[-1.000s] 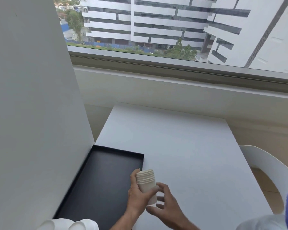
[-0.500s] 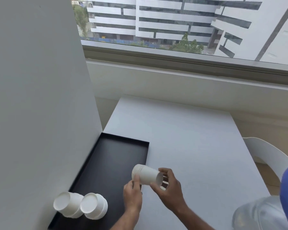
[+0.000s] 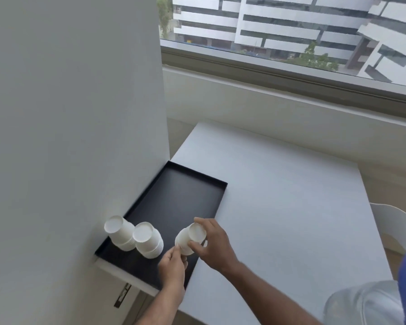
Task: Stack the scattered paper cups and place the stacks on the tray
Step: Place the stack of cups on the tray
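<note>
Now that I have turned the third stack of white paper cups (image 3: 189,239) base-up, it hangs tilted over the flat black tray's (image 3: 185,184) right edge, my right hand (image 3: 215,246) gripping its base and my left hand (image 3: 172,266) pinching its rims, ready to set down. Two upturned white cup stacks (image 3: 133,236) already stand touching at the tray's near left corner; the white desk (image 3: 291,195) holds no loose cups.

Plain grey wall (image 3: 68,113) at left, wide window (image 3: 291,36) above a pale ledge (image 3: 279,109) facing white buildings, white surface (image 3: 291,207) below, white chair (image 3: 394,221) at right, daylit.
</note>
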Motion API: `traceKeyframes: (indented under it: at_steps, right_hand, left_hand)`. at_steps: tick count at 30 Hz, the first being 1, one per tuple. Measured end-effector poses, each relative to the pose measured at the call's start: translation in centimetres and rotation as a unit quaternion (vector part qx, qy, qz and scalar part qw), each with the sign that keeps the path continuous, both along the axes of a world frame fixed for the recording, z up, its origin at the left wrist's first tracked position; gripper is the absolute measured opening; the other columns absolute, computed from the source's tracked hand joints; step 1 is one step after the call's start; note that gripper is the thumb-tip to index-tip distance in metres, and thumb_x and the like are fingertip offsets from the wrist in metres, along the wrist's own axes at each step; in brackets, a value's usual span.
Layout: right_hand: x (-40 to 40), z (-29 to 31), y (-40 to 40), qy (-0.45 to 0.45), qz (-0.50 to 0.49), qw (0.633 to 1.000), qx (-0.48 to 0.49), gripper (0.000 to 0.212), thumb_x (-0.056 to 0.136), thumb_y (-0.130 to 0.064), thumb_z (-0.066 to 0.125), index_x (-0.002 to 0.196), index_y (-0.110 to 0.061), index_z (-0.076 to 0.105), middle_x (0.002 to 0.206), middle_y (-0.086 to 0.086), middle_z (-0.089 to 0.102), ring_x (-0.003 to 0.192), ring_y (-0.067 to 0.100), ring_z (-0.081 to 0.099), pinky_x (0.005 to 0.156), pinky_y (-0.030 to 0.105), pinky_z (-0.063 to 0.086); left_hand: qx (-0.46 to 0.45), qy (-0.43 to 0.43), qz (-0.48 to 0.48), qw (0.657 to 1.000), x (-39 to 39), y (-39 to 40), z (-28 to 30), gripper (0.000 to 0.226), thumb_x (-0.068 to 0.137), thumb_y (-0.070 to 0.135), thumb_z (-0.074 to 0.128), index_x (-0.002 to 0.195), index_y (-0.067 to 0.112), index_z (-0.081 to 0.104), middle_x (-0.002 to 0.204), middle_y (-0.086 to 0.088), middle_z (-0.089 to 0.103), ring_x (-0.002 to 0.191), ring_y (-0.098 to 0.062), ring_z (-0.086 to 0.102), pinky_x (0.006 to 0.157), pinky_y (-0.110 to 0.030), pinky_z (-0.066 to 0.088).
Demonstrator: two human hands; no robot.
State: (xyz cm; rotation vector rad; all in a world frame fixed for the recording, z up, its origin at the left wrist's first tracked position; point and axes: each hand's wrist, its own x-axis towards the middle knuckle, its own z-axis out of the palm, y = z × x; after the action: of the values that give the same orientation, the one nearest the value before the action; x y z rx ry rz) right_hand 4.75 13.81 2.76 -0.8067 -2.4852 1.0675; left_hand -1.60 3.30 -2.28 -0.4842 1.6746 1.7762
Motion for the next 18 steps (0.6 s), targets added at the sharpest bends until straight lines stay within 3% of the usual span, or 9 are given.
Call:
traceKeyframes:
  at_steps: [4, 8, 14, 18]
  right_hand:
    - [-1.2, -0.6, -1.5, -0.054, 0.032, 0.998, -0.002, 0.058, 0.077, -0.036, 0.073, 0.130, -0.026, 0.053, 0.128, -0.007, 0.054, 0.096, 0.014, 0.062, 0.090, 0.025, 0.048]
    - [-2.4, -1.1, -2.6, -0.081, 0.049, 0.995, 0.013, 0.059, 0.079, -0.033, 0.071, 0.134, -0.024, 0.052, 0.131, -0.007, 0.053, 0.113, 0.010, 0.056, 0.096, 0.019, 0.042]
    - [-3.7, -1.2, -3.8, -0.103, 0.063, 0.992, 0.042, 0.056, 0.080, -0.035, 0.070, 0.132, -0.023, 0.052, 0.129, -0.005, 0.053, 0.115, 0.014, 0.053, 0.095, 0.020, 0.041]
    - [-3.8, -1.5, -4.1, -0.120, 0.063, 0.989, 0.053, 0.058, 0.081, -0.034, 0.071, 0.133, -0.024, 0.049, 0.131, -0.004, 0.052, 0.117, 0.018, 0.051, 0.098, 0.026, 0.043]
  left_hand:
    - [-0.026, -0.053, -0.014, 0.998, -0.8, -1.8, -1.0, 0.018, 0.098, 0.011, 0.055, 0.094, 0.007, 0.072, 0.089, -0.010, 0.072, 0.081, -0.021, 0.066, 0.067, -0.029, 0.053]
    - [-0.031, -0.093, -0.052, 0.994, -1.6, -2.8, -1.5, 0.018, 0.096, 0.004, 0.053, 0.101, 0.004, 0.070, 0.098, -0.012, 0.072, 0.086, -0.024, 0.066, 0.069, -0.030, 0.055]
    - [-0.009, -0.096, -0.076, 0.992, -2.2, -3.5, -1.3, 0.022, 0.102, 0.003, 0.047, 0.097, 0.007, 0.068, 0.101, -0.015, 0.071, 0.094, -0.028, 0.067, 0.088, -0.038, 0.055]
    - [-0.009, -0.093, -0.082, 0.992, -2.4, -3.7, -1.4, 0.025, 0.104, 0.006, 0.045, 0.093, 0.009, 0.068, 0.102, -0.013, 0.070, 0.098, -0.029, 0.066, 0.092, -0.040, 0.055]
